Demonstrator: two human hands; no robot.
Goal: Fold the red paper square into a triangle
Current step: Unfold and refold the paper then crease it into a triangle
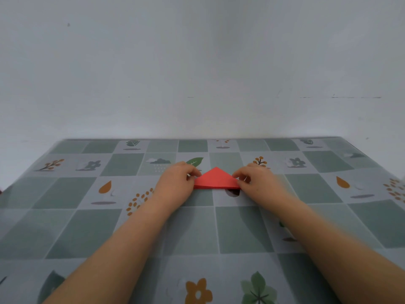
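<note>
The red paper (215,178) lies folded as a triangle on the table, its point facing away from me and its long edge toward me. My left hand (176,183) pinches the triangle's left corner with curled fingers. At the right corner, my right hand (255,183) pinches the paper the same way. The long near edge looks slightly raised off the cloth, with a dark shadow under its right end.
A tablecloth (241,229) with green and grey squares and leaf, flower and drop prints covers the table. A plain pale wall (197,62) rises straight behind the table's far edge. Both my bare forearms reach in from the bottom.
</note>
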